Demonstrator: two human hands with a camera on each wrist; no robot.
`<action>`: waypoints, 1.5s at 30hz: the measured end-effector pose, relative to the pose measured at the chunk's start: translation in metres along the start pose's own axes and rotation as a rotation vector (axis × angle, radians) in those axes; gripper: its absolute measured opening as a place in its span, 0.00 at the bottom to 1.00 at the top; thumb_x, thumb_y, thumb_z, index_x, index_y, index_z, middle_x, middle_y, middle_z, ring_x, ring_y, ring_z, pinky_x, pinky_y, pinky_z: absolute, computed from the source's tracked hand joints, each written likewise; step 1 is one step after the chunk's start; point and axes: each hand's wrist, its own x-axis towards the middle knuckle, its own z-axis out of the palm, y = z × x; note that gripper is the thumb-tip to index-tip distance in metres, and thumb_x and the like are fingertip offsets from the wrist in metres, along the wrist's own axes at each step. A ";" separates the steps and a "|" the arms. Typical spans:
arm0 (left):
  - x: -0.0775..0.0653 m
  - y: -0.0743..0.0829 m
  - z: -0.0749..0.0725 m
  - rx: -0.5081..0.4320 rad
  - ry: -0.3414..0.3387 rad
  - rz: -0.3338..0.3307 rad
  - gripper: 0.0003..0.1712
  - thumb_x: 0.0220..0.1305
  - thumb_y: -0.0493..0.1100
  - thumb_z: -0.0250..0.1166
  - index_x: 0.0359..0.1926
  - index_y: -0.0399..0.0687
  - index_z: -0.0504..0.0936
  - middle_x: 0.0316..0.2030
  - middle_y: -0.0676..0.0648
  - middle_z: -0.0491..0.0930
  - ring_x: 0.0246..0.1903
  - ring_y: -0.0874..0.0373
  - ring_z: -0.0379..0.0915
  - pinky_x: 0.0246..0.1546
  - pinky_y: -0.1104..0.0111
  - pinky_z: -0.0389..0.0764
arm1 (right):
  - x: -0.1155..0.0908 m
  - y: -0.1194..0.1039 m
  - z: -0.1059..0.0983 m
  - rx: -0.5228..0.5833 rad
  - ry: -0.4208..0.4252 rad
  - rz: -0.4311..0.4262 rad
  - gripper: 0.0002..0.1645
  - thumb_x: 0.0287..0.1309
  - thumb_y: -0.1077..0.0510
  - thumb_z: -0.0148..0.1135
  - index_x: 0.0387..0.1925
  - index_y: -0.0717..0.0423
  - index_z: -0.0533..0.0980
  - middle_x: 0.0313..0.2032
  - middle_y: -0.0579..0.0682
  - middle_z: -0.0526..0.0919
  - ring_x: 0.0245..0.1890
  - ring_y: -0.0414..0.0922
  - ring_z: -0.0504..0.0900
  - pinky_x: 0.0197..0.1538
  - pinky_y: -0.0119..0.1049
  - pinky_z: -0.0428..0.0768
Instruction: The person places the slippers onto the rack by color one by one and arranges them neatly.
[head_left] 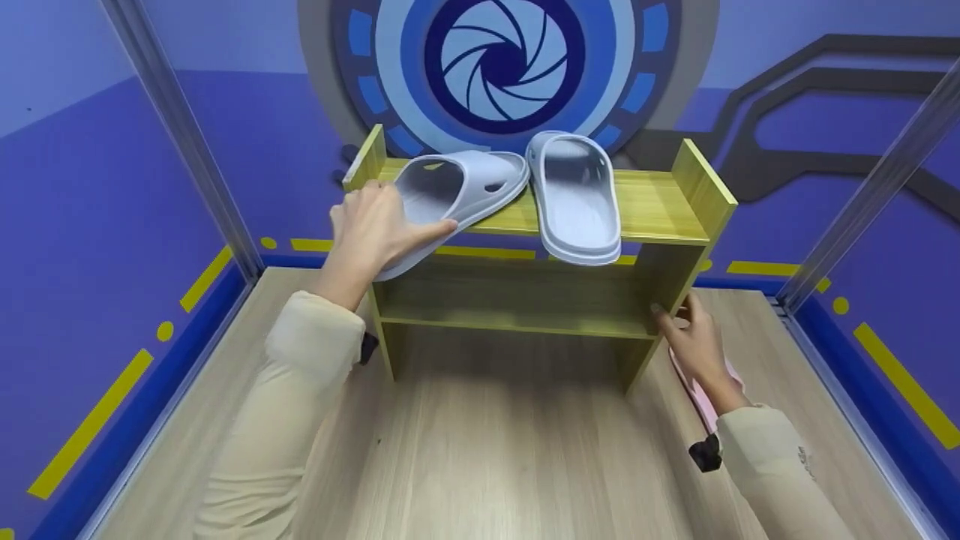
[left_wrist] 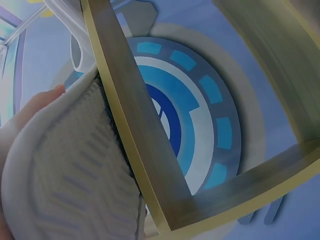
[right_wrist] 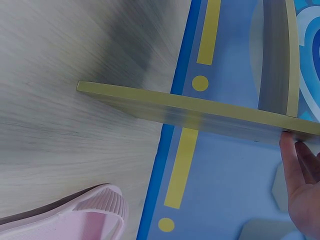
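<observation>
My left hand [head_left: 371, 225] grips the heel end of a pale grey-blue slipper [head_left: 495, 169], thumb along its side. That slipper lies slanted on the top board of a yellow-green wooden shoe rack [head_left: 652, 199], its heel past the front edge. Its ridged sole [left_wrist: 85, 165] fills the lower left of the left wrist view. The matching slipper [head_left: 577, 187] points toward the wall, beside the first. Low on the right, my right hand [head_left: 697, 337] touches the rack's side panel [right_wrist: 200, 112] with its fingertips. Its other fingers are partly hidden.
On the floor right of the rack lies a pink slipper [right_wrist: 95, 220], partly behind my right forearm in the head view. The rack has a middle shelf [head_left: 517, 296]. Blue printed walls [head_left: 247, 150] with metal corner posts [head_left: 187, 142] surround the wood-grain floor [head_left: 495, 450].
</observation>
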 end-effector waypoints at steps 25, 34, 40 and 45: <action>-0.017 -0.024 -0.009 -0.131 -0.075 0.132 0.56 0.40 0.73 0.57 0.64 0.47 0.53 0.56 0.39 0.60 0.47 0.43 0.62 0.41 0.46 0.65 | 0.002 0.012 -0.001 -0.054 -0.008 0.010 0.26 0.55 0.51 0.58 0.52 0.59 0.66 0.42 0.59 0.76 0.41 0.50 0.75 0.30 0.20 0.72; -0.040 -0.052 -0.023 -0.300 -0.181 0.278 0.56 0.41 0.63 0.66 0.65 0.41 0.52 0.59 0.39 0.56 0.52 0.46 0.56 0.48 0.49 0.60 | 0.002 0.012 -0.002 -0.069 -0.013 0.005 0.26 0.55 0.50 0.57 0.53 0.58 0.65 0.42 0.59 0.75 0.42 0.51 0.75 0.31 0.20 0.71; -0.052 -0.061 -0.018 -0.411 -0.188 0.398 0.51 0.44 0.51 0.70 0.65 0.40 0.52 0.57 0.39 0.58 0.52 0.48 0.55 0.50 0.55 0.60 | 0.003 0.012 -0.001 -0.072 0.002 0.009 0.24 0.55 0.50 0.58 0.50 0.58 0.67 0.42 0.58 0.76 0.42 0.51 0.75 0.30 0.20 0.71; -0.056 -0.053 -0.011 -0.451 -0.119 0.409 0.49 0.44 0.49 0.70 0.63 0.38 0.56 0.56 0.39 0.62 0.51 0.48 0.58 0.50 0.55 0.61 | 0.002 0.013 0.000 -0.058 0.006 0.008 0.23 0.55 0.52 0.58 0.49 0.61 0.67 0.41 0.60 0.75 0.41 0.52 0.75 0.30 0.20 0.72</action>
